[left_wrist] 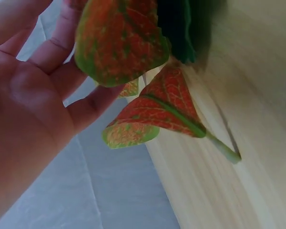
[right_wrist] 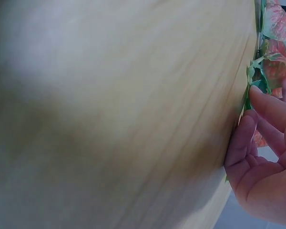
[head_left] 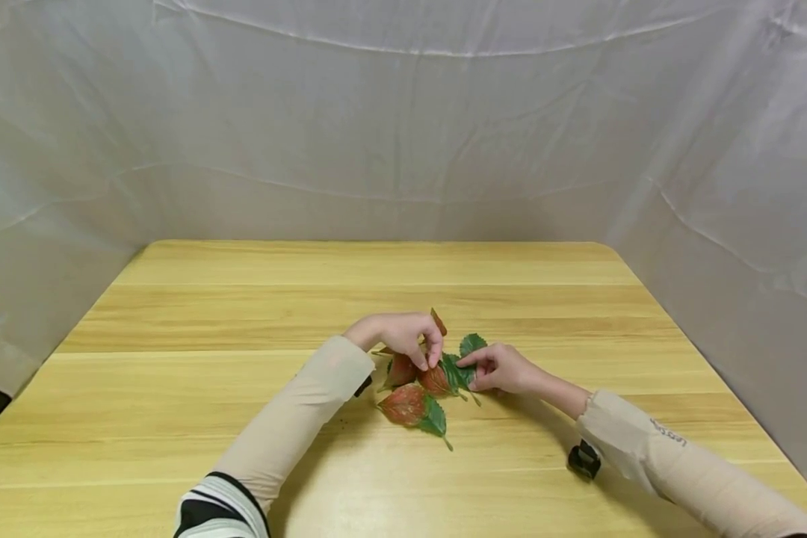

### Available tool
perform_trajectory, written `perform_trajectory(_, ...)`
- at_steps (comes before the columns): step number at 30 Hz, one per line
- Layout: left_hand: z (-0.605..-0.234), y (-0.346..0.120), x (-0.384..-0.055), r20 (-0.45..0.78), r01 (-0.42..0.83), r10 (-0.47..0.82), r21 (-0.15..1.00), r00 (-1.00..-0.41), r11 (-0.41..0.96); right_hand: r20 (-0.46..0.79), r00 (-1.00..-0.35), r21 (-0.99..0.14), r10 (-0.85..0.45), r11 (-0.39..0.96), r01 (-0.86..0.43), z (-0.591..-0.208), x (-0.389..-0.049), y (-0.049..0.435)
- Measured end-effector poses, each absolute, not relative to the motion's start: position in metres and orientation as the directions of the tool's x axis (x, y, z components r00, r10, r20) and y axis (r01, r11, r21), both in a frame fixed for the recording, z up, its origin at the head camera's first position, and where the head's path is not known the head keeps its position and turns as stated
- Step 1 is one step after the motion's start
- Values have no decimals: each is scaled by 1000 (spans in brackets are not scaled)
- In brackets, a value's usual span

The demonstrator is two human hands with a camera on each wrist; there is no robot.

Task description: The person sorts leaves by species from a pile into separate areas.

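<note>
A person's two hands at work on a group of artificial leaves, which lie together near the middle of a wood-grained counter [head_left: 242, 329]. The left hand [head_left: 406, 335] arches over the group from the left, wrist raised, its fingers bent downward; thumb and index finger are nearly closed, their tips pinching the upper end of a red leaf [head_left: 436, 382]. In the left wrist view its other fingers are loosely curved beside the foliage, and a folded red leaf [left_wrist: 167, 102] stands nearby, its stem reaching the counter. The right hand [head_left: 504, 370] lies low at the right of the group, side toward the counter. Its index finger extends across a green leaf [head_left: 472, 343], the thumb sits at the lower edge, and the remaining fingers are curled in; the right wrist view shows thumb and index tips only slightly apart, with green foliage held between them. Nearer the person, touched by neither hand, a speckled red leaf [head_left: 403, 405] overlaps a small green leaf [head_left: 434, 416] whose stem points toward the viewer. Beige sleeves [head_left: 309, 396] cover both forearms; pale cloth [head_left: 390, 127] hangs behind the counter.
</note>
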State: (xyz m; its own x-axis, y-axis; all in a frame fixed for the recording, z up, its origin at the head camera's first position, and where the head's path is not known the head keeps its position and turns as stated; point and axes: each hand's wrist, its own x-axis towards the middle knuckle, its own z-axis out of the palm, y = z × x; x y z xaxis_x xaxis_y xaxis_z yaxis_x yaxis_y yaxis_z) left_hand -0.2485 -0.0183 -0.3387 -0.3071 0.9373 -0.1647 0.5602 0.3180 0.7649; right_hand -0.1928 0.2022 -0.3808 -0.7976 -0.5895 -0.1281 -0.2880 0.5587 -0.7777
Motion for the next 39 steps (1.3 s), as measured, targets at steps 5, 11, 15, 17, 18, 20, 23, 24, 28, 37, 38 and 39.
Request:
perform_trajectory(5, -340, -21, -251, -80, 498, 957, 840, -277, 214, -134, -801, -784, -584, 556, -275, -381, -194, 202)
perform_trajectory(11, -340, -25, -251, 24, 386, 936, 915, -350, 120, -142, -811, -772, -567, 576, -268, -381, -193, 202)
perform_trajectory(15, -339, -28, -249, 43, 335, 893, 934, -449, 124, -150, -817, -767, -557, 587, -260, -382, -194, 203)
perform_trajectory(17, -339, -30, -249, 48, 314, 871, 941, -489, 125, -152, -816, -768, -558, 587, -258, -383, -195, 203)
perform_trajectory(18, -339, -31, -249, 47, 297, 862, 947, -505, 122, -153, -814, -769, -560, 585, -258, -384, -195, 204)
perform_trajectory(20, -340, -33, -249, 44, 262, 845, 958, -532, 115, -151, -811, -772, -565, 580, -260, -384, -196, 204)
perform_trajectory(23, -340, -37, -248, 46, 209, 833, 974, -552, 85, -147, -808, -777, -570, 572, -262, -386, -197, 205)
perform_trajectory(24, -340, -38, -247, 51, 200, 829, 977, -556, 74, -147, -808, -780, -571, 569, -260, -386, -197, 205)
perform_trajectory(28, -343, -43, -246, 95, 188, 808, 982, -581, 20, -148, -809, -784, -568, 566, -255, -385, -197, 205)
perform_trajectory(37, -345, -53, -245, 105, 177, 679, 984, -727, 37, -145, -815, -777, -561, 574, -257, -381, -194, 204)
perform_trajectory(38, -345, -54, -244, 99, 167, 671, 985, -735, 38, -145, -817, -777, -559, 576, -256, -381, -195, 204)
perform_trajectory(39, -345, -55, -244, 93, 155, 664, 987, -742, 35, -146, -818, -777, -557, 576, -254, -381, -195, 204)
